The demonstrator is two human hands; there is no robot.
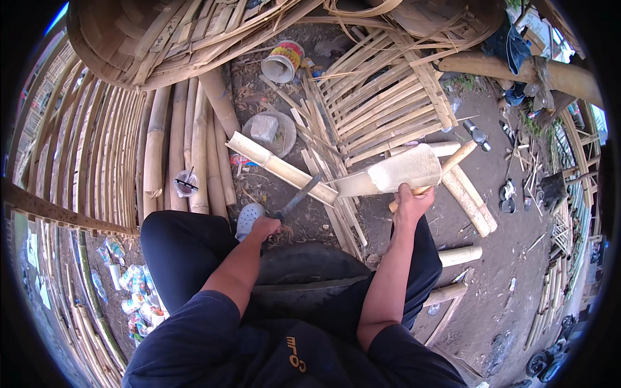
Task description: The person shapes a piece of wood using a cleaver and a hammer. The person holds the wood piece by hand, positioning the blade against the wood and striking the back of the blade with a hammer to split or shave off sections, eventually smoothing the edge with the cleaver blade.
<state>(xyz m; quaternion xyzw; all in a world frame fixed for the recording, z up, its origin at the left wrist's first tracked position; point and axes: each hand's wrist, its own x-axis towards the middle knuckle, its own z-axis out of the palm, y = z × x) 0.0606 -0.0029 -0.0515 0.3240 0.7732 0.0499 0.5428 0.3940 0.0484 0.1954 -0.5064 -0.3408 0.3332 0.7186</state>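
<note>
My left hand (pixel 265 227) is closed round the handle of a long, dark-bladed knife (pixel 299 196). Its blade points up and to the right, crossing the lower end of a split bamboo length (pixel 275 167); I cannot tell whether they touch. In my right hand (pixel 412 203) is a wide, pale, tapered piece (pixel 404 171) that looks like split bamboo, gripped by its lower edge. A round stick (pixel 459 157) crosses at its right end, partly hidden by the piece and the hand. Thin bamboo strips (pixel 326 165) lie on the ground beyond the knife.
A slatted bamboo panel (pixel 388 107) leans ahead, near a paint bucket (pixel 283 61) and a round base with a stone block (pixel 264 129). Bamboo poles (pixel 176 139) and a drink cup (pixel 185 183) are at left. Crumpled packaging (pixel 137 294) lies lower left, sandals (pixel 508 196) at right.
</note>
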